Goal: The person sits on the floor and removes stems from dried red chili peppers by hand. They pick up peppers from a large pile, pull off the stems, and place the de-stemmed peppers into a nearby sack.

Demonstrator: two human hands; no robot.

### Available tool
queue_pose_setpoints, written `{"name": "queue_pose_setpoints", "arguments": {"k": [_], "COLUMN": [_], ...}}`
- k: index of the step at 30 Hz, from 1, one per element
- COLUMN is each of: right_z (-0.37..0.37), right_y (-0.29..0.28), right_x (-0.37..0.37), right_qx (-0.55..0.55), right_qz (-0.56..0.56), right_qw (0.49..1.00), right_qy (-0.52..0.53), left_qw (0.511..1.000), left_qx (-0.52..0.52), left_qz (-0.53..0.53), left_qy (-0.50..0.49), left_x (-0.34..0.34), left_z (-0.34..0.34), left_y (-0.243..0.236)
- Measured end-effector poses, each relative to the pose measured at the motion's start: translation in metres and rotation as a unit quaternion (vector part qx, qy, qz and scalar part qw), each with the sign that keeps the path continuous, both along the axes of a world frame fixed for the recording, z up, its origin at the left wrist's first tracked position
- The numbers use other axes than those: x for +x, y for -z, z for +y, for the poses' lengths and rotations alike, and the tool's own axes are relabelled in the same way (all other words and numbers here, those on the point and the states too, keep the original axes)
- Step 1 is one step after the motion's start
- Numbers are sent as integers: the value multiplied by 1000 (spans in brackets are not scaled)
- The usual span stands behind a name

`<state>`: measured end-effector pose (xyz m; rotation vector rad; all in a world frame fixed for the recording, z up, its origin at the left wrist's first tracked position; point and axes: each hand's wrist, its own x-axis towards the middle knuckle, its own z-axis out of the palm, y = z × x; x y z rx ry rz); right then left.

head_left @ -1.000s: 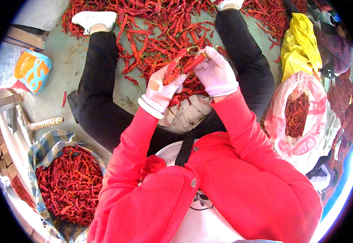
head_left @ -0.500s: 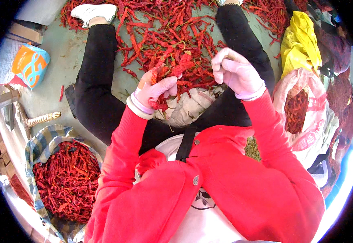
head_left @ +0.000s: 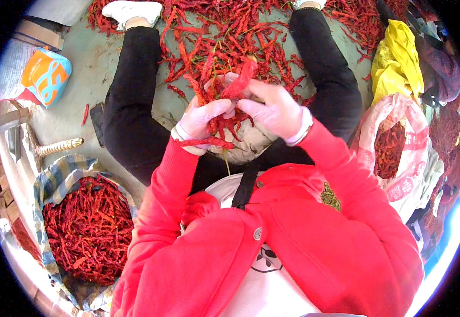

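My left hand (head_left: 202,117), in a pale thin glove, is closed round a bunch of dried red chilies (head_left: 202,94); a few stick out past the wrist and below the fingers. Right against it, my gloved right hand (head_left: 280,108) pinches one large red chili (head_left: 242,79), its tip pointing up and away from me. Both hands are over a whitish cloth bundle (head_left: 248,143) between my thighs. Just beyond them a loose heap of dried chilies (head_left: 230,39) spreads over the grey-green floor between my outstretched legs.
At lower left stands a checked sack (head_left: 45,193) full of chilies. On the right are a pink-and-white sack (head_left: 364,137) holding darker chilies and a yellow bag (head_left: 396,63). An orange-and-blue packet (head_left: 47,76) lies at far left, near a rope-wrapped leg (head_left: 61,146).
My right hand has moved left to meet my left hand and now grips a large chili. The left hand still holds its bunch. The view has shifted slightly.
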<state>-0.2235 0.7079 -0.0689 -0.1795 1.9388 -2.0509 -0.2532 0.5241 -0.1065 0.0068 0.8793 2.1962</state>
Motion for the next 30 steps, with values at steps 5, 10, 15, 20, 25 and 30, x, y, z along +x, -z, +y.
{"name": "queue_pose_setpoints", "arguments": {"k": [5,10,15,20,25,30], "right_z": [1,7,-14,-22,-14,-11], "right_y": [14,-15,18,37,20,18], "right_x": [24,14,4,1,-3,1], "right_qx": [242,143,261,160,-11,-37], "right_qz": [64,44,36,-26,-152,-199], "right_qw": [968,976,954,965,956,947], "right_qy": [1,161,142,204,251,249], "left_qw": [997,981,913,892,981,976], "left_qx": [-63,-184,-302,-360,-171,-195], "left_qz": [-35,63,263,273,80,93], "left_qy": [0,1,-77,-17,36,39], "left_x": [10,10,19,19,18,18], "left_z": [11,15,34,32,16,12], "left_y": [0,7,22,19,28,27]}}
